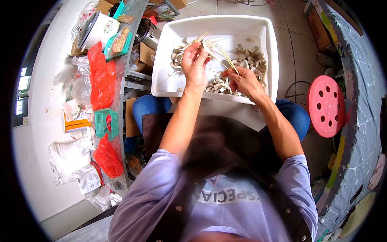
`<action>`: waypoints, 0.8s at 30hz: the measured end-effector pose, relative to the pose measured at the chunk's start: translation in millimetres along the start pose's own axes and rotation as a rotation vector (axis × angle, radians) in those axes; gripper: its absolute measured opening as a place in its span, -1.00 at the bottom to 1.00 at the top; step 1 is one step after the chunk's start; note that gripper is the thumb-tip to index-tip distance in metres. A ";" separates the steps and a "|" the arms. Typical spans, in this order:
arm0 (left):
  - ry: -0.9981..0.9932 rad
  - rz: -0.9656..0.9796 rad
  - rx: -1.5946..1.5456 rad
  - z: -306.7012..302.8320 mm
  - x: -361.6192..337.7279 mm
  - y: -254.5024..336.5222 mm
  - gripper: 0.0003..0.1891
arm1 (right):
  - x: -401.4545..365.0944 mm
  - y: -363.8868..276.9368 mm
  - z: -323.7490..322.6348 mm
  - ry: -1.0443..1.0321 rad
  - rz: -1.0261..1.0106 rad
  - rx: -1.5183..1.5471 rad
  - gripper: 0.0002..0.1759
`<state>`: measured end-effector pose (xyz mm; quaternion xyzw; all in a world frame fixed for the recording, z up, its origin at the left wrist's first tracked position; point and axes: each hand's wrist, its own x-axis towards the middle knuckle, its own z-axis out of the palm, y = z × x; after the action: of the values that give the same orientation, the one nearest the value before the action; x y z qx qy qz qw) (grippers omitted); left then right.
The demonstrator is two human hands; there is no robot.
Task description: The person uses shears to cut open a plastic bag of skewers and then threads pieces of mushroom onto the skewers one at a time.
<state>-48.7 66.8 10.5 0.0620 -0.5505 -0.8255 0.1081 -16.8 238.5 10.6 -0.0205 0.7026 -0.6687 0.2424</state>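
Hands both up over a white plastic tub [271, 48] that sits on the lap. Both forearms are bare and reach fwd from lilac short sleeves, w/ elbows bent. L hand [195, 66] is lifted highest, wrist straight and fingers curled shut around a fanned bunch of bamboo skewers [221, 53]. The tips spray out past its fingertips, away from the body. Something pale sits at those fingertips, but can't tell if it's a mushroom. R hand [243, 82] is lower and just beside the L, knuckles up, thumb and fingers pinched on the near ends of a few skewers that slant across toward the L hand. Oyster mushroom pieces [252, 59] lie loose in the tub, under and just beyond the R hand, w/ more under the L. The tub rests across knees in blue jeans; a dark apron covers the chest. Well out from the L hand is a cluttered white table [44, 121] w/ a rice cooker [98, 28], red plastic bags [100, 78], a green basket [107, 123] and packets. Out from the R hand, near the knee, stands a red plastic stool [326, 107] on tiled floor [290, 24]. A grey patterned cloth [358, 80] lies further out on that side.
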 end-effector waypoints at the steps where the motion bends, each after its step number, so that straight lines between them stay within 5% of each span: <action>1: 0.006 0.003 0.006 0.8 -0.3 -1.4 -0.74 | 0.4 0.6 1.7 0.002 -0.004 0.010 -0.74; 24: 0.173 -0.295 -0.375 5.0 0.8 -22.4 -0.67 | 8.3 17.7 16.1 0.065 -0.011 0.036 -0.73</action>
<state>-53.0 79.4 -8.2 0.1908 -0.3616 -0.9116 0.0429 -13.0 222.5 -8.6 0.0020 0.6978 -0.6829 0.2161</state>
